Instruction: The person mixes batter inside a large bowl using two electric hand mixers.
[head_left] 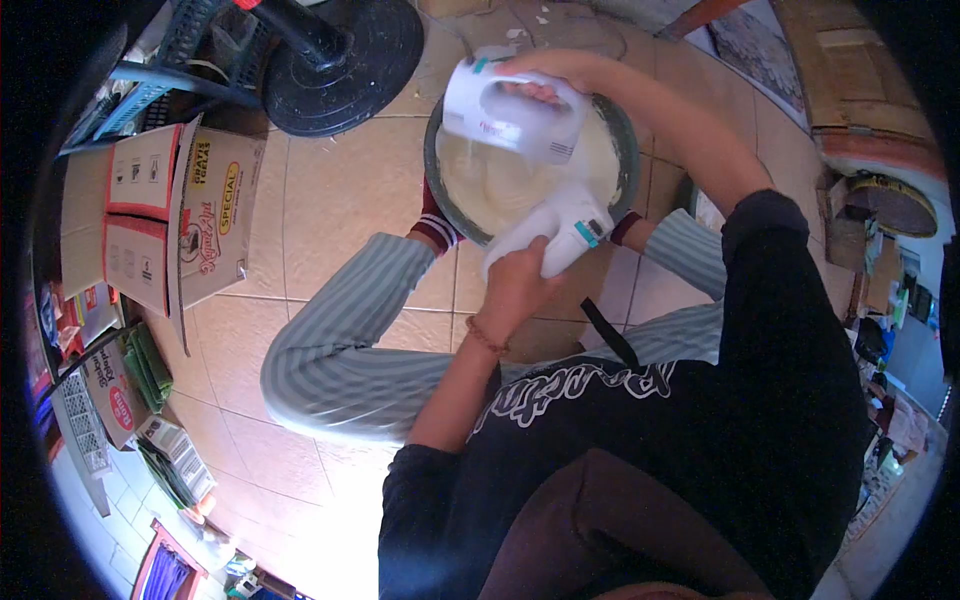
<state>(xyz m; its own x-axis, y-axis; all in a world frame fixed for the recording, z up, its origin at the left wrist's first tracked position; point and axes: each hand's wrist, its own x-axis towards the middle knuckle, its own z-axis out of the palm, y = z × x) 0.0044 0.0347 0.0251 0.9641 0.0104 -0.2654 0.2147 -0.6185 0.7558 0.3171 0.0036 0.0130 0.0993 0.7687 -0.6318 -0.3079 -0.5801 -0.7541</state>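
Observation:
Both of my hands hold white hand mixers over a large round basin [630,150] of pale, creamy mixture [480,190]. My left hand [520,285] grips the nearer mixer [560,230], which has a teal mark on its end, at the basin's near rim. At the far side my right hand [540,85] is wrapped through the handle of the other mixer [515,120]. That one is tilted and slightly blurred. The beaters of the nearer mixer are hidden. The basin stands on the tiled floor between my feet.
An open cardboard box [215,215] stands on the tiled floor [340,190] at the left. A black round base with a pole [345,70] is at the upper left, beside a blue crate rack [140,95]. My striped trouser legs [350,350] flank the basin.

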